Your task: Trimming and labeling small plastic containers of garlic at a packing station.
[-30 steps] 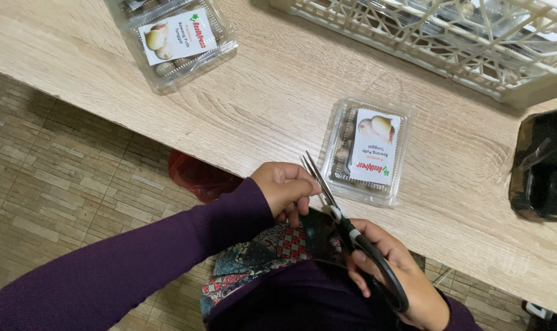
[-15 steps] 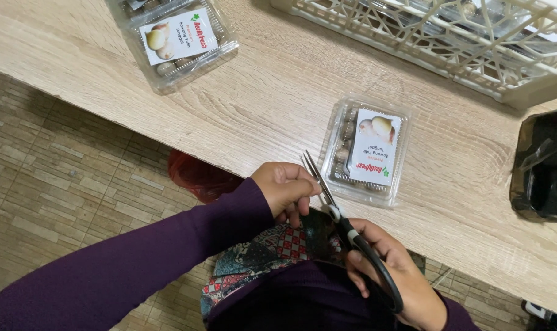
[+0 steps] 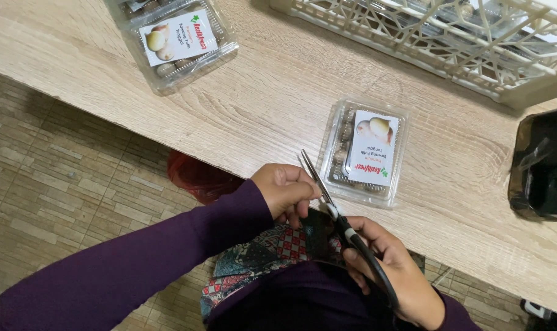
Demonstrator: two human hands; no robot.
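The scissors lie slantwise over the near edge of the bench, their long axis running from the black handles low at the right up and leftward to the steel tips, which end just past the bench edge, close beside the near left corner of a clear plastic box with a white label. The blades stand almost together, a thin gap showing near the tips. The right hand grips the handle loops, its fingers curled around and through them, so it holds the tool from below and behind. The left hand sits directly left of the blades, touching or nearly touching them, its fingers clenched into a loose fist; whatever small thing it may be pinching against the blades is hidden, and I cannot tell what it is. Of the two, the left hand is nearer the blades, the right nearer the handles. Ahead of the tips the labelled box leaves little room; leftward along the bench edge the wood is bare up to a second, similar box far off at the upper left. A pale lattice crate lines the far side, and a dark object sits at the right edge. Below the hands are patterned cloth and the tiled floor.
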